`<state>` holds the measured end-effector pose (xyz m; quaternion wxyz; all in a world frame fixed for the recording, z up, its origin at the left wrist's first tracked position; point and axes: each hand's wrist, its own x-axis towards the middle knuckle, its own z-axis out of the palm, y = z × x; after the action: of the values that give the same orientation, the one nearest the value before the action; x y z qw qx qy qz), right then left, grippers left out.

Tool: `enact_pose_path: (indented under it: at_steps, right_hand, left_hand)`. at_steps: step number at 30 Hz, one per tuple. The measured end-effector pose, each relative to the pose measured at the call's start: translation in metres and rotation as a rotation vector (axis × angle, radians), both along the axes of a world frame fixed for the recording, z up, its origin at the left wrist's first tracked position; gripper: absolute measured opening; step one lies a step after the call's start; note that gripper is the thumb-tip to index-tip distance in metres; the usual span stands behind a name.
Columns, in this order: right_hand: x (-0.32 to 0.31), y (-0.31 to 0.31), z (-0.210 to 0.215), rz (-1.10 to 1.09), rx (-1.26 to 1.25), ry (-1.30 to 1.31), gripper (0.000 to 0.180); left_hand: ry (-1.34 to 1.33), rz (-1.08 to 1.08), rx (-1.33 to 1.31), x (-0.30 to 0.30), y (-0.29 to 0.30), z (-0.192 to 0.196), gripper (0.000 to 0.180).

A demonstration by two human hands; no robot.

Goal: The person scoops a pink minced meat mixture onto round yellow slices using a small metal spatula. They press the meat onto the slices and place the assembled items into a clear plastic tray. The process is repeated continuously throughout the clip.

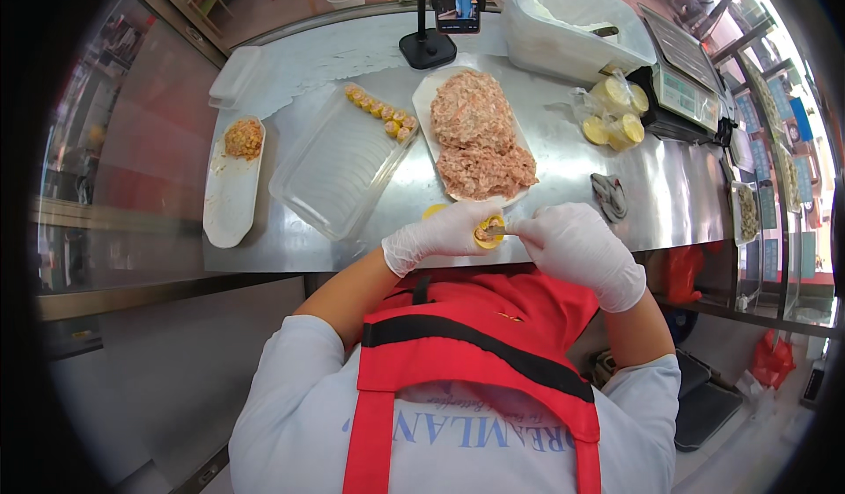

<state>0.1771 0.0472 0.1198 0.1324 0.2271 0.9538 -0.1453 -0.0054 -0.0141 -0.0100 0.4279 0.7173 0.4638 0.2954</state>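
My left hand (447,230), in a white glove, is closed round a small yellow-skinned dumpling (487,238) with pink filling at its open top. My gloved right hand (574,246) grips a small flat spreader (498,229), its tip at the filling; most of its handle is hidden in the fingers. Just behind my left hand lies a yellow round wrapper (433,210). Beyond both hands, a large mound of minced meat (475,116) covers a white plate (424,111). To its left, a clear plastic tray (330,173) holds several finished dumplings (378,109) along its far edge.
A white oblong dish (231,208) with orange-brown filling (244,139) stands at far left. A phone stand (428,47) is at the back. On the right are a white tub (563,41), bagged yellow wrappers (613,111), a scale (682,89) and a grey cloth (608,197).
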Motion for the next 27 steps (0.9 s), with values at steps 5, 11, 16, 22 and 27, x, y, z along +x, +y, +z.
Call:
enact_pose_path:
  at_steps: [5,11,16,22,27]
  right_hand:
    - [0.002,0.002,0.002,0.017,0.009,-0.004,0.019]
    - [0.005,-0.001,0.0,0.02,0.009,0.01,0.022]
    - [0.008,-0.001,-0.007,0.022,0.037,0.05,0.025]
    - [0.008,-0.002,-0.006,0.016,0.068,0.089,0.02]
    - [0.009,0.0,-0.012,0.037,0.047,0.101,0.02]
  left_hand:
    - [0.0,-0.086,-0.053,0.003,0.007,0.005,0.029]
    - [-0.221,-0.206,-0.144,0.003,0.01,-0.001,0.051]
    - [-0.201,-0.138,-0.079,0.01,0.01,-0.004,0.052]
    - [-0.122,0.088,0.166,0.012,0.0,0.011,0.042]
    - [0.287,-0.018,-0.056,0.007,-0.001,0.011,0.042]
